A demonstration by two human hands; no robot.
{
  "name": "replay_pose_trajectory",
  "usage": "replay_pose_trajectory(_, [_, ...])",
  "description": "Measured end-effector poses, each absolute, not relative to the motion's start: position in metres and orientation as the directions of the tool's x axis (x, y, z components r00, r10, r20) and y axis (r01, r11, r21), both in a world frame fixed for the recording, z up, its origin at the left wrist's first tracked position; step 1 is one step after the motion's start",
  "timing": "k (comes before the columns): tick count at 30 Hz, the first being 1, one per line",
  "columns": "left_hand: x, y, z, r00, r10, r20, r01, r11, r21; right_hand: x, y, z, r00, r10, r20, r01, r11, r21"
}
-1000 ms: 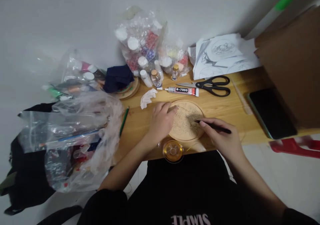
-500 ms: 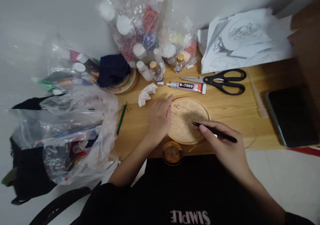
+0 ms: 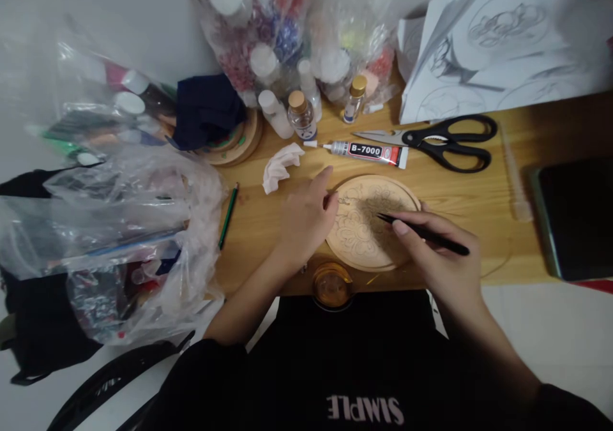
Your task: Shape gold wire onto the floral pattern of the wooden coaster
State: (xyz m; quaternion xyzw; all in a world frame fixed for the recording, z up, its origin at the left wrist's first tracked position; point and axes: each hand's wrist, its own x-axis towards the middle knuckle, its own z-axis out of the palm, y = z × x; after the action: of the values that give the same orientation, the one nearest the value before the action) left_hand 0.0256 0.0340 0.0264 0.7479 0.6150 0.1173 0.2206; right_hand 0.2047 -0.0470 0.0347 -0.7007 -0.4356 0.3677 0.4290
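On the table lies a round wooden disc [image 3: 354,236] with a raised rim and a pencilled pattern of curls and petals. Black pointed tweezers [image 3: 431,234] are pinched in my right hand [image 3: 453,246], their tips over the disc's middle, where a dark shadow falls. Whether the tips grip anything is too small to tell. My left hand [image 3: 309,217] lies flat at the disc's left rim, index finger stretched out and thumb by the edge. Just below the disc stands a small amber round container [image 3: 332,284].
Beyond the disc lie a B-7000 glue tube [image 3: 366,152], black-handled scissors [image 3: 445,142] and a crumpled tissue [image 3: 282,166]. Small bottles [image 3: 301,117] and plastic bags stand behind. A green pencil [image 3: 228,216] is at left, a phone [image 3: 579,220] at right, sketches [image 3: 479,54] at back right.
The camera view has shifted, so the table things appear higher and more spread out. The tweezers stay over the disc, and my left hand remains at its rim.
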Motion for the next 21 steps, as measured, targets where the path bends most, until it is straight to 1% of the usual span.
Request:
replay_pose_trajectory(4, [0.026, 0.030, 0.027, 0.232, 0.960, -0.156, 0.872, -0.134, 0.471, 0.208, -0.040, 0.025, 0.268, 0.962, -0.050, 0.375, -0.152, -0.914])
replay_pose_trajectory(6, [0.023, 0.026, 0.024, 0.268, 0.953, -0.138, 0.855, -0.170, 0.489, 0.209, -0.037, 0.022, 0.242, 0.970, -0.017, 0.407, -0.117, -0.906])
replay_pose_trajectory(8, [0.018, 0.024, 0.023, 0.347, 0.936, -0.068, 0.821, -0.268, 0.505, 0.210, -0.036, 0.021, 0.216, 0.976, 0.010, 0.444, -0.089, -0.892])
replay_pose_trajectory(10, [0.012, 0.024, 0.022, 0.465, 0.884, 0.045, 0.762, -0.426, 0.488, 0.211, -0.037, 0.022, 0.183, 0.983, 0.024, 0.487, -0.069, -0.871])
replay_pose_trajectory(12, [0.005, 0.025, 0.021, 0.592, 0.790, 0.157, 0.681, -0.595, 0.428, 0.212, -0.041, 0.026, 0.150, 0.988, 0.031, 0.535, -0.054, -0.843])
replay_pose_trajectory(14, [-0.001, 0.028, 0.018, 0.681, 0.688, 0.253, 0.598, -0.721, 0.351, 0.213, -0.045, 0.031, 0.125, 0.991, 0.049, 0.579, -0.032, -0.815])
replay_pose_trajectory(17, [-0.004, 0.028, 0.010, 0.707, 0.605, 0.365, 0.531, -0.796, 0.291, 0.211, -0.047, 0.038, 0.101, 0.992, 0.074, 0.616, -0.004, -0.788])
replay_pose_trajectory(21, [-0.004, 0.024, 0.001, 0.692, 0.600, 0.401, 0.523, -0.800, 0.294, 0.202, -0.037, 0.042, 0.053, 0.988, 0.145, 0.651, 0.075, -0.756])
